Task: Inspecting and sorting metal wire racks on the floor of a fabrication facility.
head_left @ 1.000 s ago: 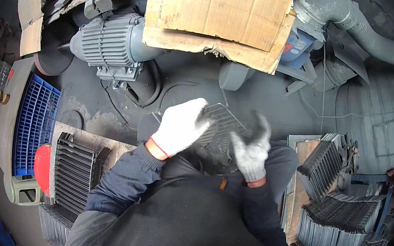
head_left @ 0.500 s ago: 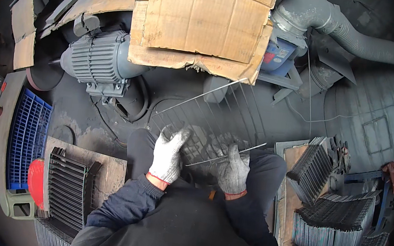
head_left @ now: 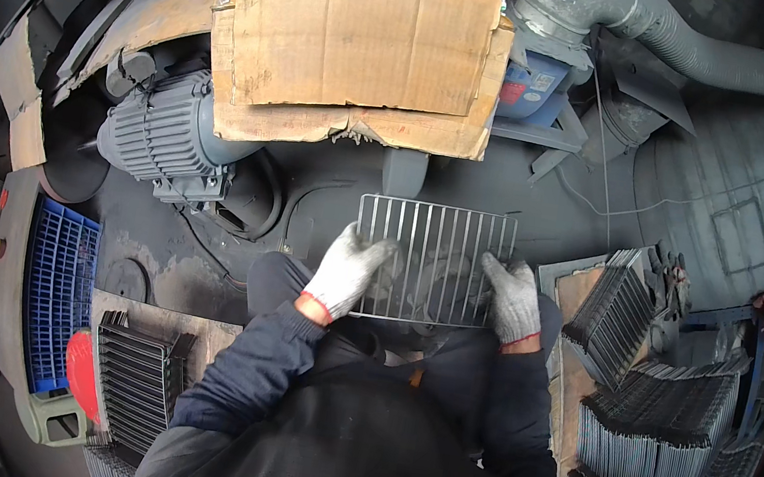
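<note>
A rectangular wire rack (head_left: 437, 263) with parallel metal bars is held in front of my lap, its bars running away from me. My left hand (head_left: 347, 271), in a whitish knit glove with a red cuff, is closed on the rack's left edge, thumb lying over the bars. On the opposite edge my right hand (head_left: 512, 298), in a greyer-looking glove, grips with its thumb on top. The fingers of both hands pass partly beneath the rack, seen only between the bars.
Stacked wire racks (head_left: 651, 442) stand at my right; another stack (head_left: 133, 374) is at my left, beside a red round piece (head_left: 81, 376) and a blue plastic grate (head_left: 58, 296). Ahead are cardboard sheets (head_left: 362, 36), an electric motor (head_left: 164, 125) and a grey duct (head_left: 571, 2).
The rack has turned from a slanted, tilted position to one squarely facing me. My hands have moved apart to its two side edges, the right one shifting further right.
</note>
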